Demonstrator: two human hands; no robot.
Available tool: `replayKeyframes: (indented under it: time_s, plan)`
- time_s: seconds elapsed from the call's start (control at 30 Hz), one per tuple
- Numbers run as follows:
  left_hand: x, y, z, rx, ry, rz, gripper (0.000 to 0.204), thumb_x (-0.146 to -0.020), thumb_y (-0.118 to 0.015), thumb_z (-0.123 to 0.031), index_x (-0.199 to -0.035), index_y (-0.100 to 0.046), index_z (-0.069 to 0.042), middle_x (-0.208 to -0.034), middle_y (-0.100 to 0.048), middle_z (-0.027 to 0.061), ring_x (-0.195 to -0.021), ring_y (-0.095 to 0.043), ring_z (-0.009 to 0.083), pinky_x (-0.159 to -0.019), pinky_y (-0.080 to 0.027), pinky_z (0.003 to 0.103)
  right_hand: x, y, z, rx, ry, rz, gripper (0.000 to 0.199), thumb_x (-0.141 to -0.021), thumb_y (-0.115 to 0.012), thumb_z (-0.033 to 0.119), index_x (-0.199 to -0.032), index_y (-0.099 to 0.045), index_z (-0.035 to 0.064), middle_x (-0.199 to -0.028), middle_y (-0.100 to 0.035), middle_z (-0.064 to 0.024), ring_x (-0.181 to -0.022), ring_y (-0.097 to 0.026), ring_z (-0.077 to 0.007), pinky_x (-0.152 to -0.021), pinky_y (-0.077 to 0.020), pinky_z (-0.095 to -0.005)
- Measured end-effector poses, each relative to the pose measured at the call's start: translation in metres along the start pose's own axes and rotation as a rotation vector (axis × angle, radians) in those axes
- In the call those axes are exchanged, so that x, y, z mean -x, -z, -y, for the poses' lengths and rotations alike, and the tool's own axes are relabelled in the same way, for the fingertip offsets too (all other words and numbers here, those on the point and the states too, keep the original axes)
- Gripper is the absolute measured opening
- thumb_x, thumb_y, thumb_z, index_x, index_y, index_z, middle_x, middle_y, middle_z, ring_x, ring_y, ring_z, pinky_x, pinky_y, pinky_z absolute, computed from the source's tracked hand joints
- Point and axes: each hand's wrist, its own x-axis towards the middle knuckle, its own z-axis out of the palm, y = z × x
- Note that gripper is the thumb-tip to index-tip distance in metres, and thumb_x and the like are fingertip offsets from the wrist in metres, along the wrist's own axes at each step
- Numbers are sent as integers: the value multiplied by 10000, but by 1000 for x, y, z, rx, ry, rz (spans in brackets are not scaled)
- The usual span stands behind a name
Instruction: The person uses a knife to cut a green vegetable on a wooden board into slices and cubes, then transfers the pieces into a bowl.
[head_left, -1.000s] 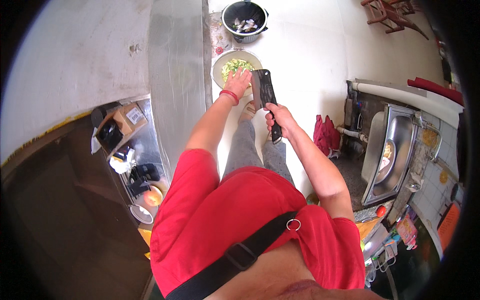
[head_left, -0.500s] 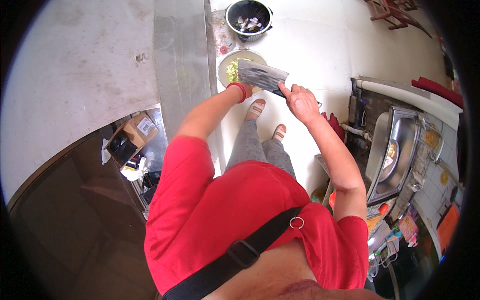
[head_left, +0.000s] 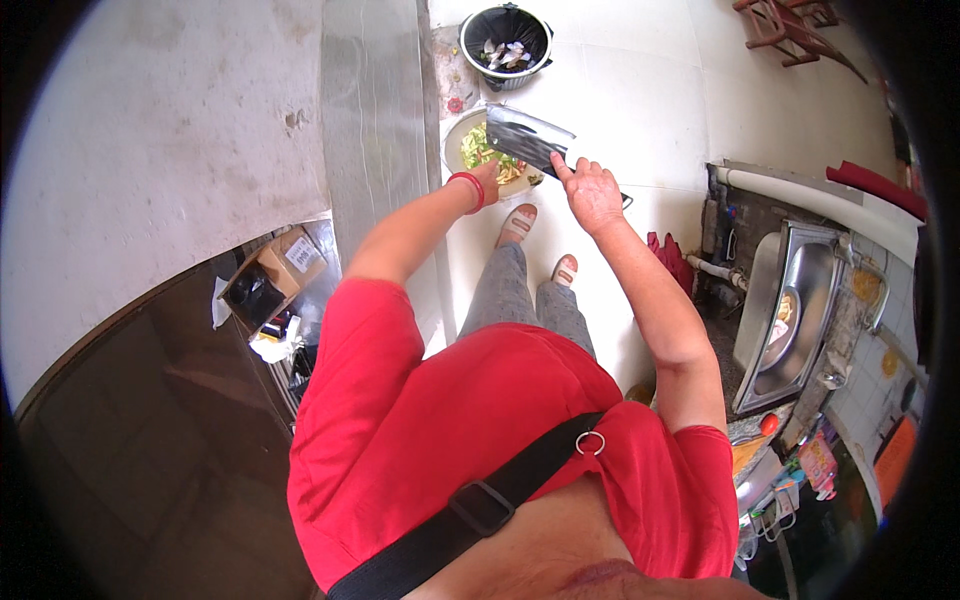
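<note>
Right hand grips a broad cleaver, fingers closed on its handle, the blade held flat over a round plate of chopped greens on the white floor. Left hand sits at the blade's lower edge beside the greens, its fingers hidden, so their state can't be told. A black bucket stands just beyond the plate.

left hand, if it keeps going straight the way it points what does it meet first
Probably the chopped greens on the plate: the left hand points at them from the near rim, beside the cleaver. Depth is unclear.
</note>
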Motion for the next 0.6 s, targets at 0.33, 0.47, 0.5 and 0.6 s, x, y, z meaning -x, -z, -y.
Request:
replayKeyframes:
  time_s: [0.33,0.47,0.5,0.6]
  plan:
    - [-2,-67,-10,521,340,-84,206,-789,-558,-96,-965,-658,-56,-984,-657,159,-882,-645,320,-788,-506,394,41,12,2,-1369,-579,198,470,-788,-604,202,-1231,-530,65,-1035,-632,-191,-925,-621,-264,-816,-474,-353]
    - [-15,-117,-33,982,421,-80,312,-818,-515,-197,-1084,-619,-73,-1106,-603,190,-1014,-584,343,-861,-462,432,101,-34,-1,-1199,-623,217,471,-784,-595,249,-1187,-540,13,-1080,-613,-199,-1007,-590,-305,-887,-446,-358]
    - [-23,-120,-34,929,338,-12,328,-846,-501,-255,-1103,-594,-73,-1134,-576,208,-1049,-556,359,-890,-448,450,122,-26,-2,-1199,-733,286,475,-785,-587,273,-1174,-544,3,-1090,-608,-206,-1021,-584,-313,-900,-441,-363]
    - [-33,-189,-59,974,286,-142,339,-835,-534,-321,-1022,-627,-54,-1068,-605,209,-1016,-578,337,-868,-459,422,190,-85,8,-1184,-821,305,494,-787,-558,342,-1131,-570,-12,-1093,-608,-212,-1036,-581,-320,-897,-443,-379]
